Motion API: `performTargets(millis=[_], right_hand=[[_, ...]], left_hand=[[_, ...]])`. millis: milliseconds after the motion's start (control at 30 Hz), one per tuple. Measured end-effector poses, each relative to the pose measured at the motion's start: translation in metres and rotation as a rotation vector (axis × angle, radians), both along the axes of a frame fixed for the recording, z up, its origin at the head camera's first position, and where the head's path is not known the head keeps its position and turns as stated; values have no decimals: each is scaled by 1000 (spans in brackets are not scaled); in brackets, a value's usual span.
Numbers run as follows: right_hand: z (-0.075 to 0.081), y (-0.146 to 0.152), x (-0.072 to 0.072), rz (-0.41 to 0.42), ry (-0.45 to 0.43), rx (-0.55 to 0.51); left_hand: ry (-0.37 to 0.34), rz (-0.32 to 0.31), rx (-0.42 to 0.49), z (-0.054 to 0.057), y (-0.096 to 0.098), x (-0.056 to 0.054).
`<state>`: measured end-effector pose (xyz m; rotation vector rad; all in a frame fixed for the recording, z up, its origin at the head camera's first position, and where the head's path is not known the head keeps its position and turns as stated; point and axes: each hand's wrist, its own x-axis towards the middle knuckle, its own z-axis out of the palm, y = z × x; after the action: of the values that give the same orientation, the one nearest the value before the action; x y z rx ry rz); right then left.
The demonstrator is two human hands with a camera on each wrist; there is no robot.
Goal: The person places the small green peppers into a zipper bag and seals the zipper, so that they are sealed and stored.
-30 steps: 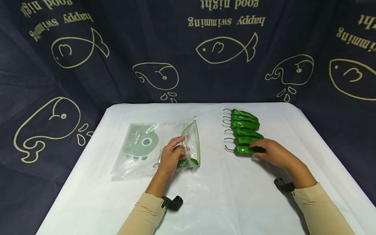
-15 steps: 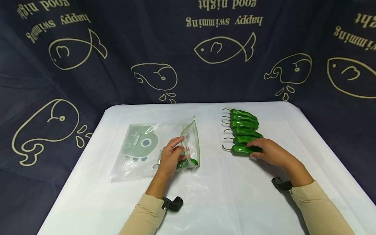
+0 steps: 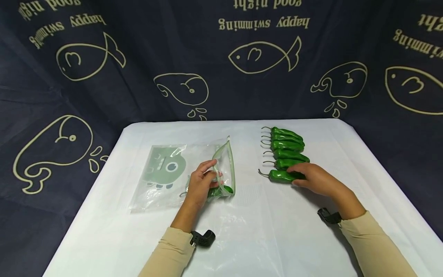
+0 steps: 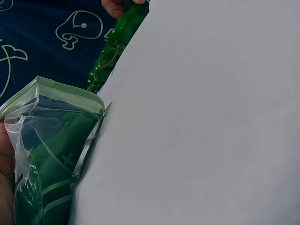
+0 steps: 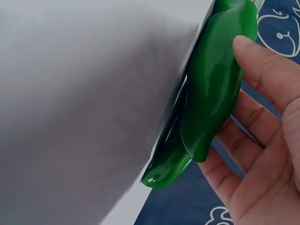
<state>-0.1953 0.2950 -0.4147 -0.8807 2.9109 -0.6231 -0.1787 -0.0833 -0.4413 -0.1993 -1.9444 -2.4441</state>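
Observation:
At the near end of a row of green peppers [image 3: 287,154], my right hand [image 3: 316,180] holds the closest pepper [image 3: 279,176] between thumb and fingers. The right wrist view shows the thumb along this glossy pepper [image 5: 215,75], with another pepper [image 5: 166,168] behind it. My left hand [image 3: 200,186] grips the mouth of a clear zip bag [image 3: 194,157], which lies flat with a green monster print on it. The bag's green-edged mouth gapes to the right. Inside lies a green pepper [image 3: 216,192], partly covered by the left hand; the left wrist view shows it through the plastic [image 4: 28,131].
A white cloth covers the table [image 3: 249,231]. Behind it hangs a dark blue curtain [image 3: 221,100] with fish and whale drawings. Black wrist cameras [image 3: 203,238] are strapped on both forearms.
My right hand has drawn the nearest pepper slightly left, so its stem now sticks out past the others in the row. The left hand and bag stay put.

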Motion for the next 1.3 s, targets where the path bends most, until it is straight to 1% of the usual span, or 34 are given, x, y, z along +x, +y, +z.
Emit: performTargets(millis=[133, 233, 433, 567, 767, 933, 1167, 1300], right_hand=[[-1, -3, 0, 23, 17, 22], [1, -4, -1, 30, -2, 19], [13, -4, -4, 14, -24, -57], [17, -11, -7, 56, -35, -86], [20, -26, -12, 120, -4, -119], [21, -38, -16, 148, -13, -127], [24, -53, -20, 168, -12, -139], [23, -63, -23, 208, -17, -146]], left_hand=[[0, 8, -22, -1, -1, 1], [-6, 10, -25, -2, -1, 1], [20, -14, -17, -3, 0, -1], [20, -8, -13, -2, 0, 0], [20, -13, -14, 0, 0, -2], [17, -8, -19, 0, 0, -1], [16, -17, -21, 0, 0, -1], [8, -1, -37, 0, -1, 0]])
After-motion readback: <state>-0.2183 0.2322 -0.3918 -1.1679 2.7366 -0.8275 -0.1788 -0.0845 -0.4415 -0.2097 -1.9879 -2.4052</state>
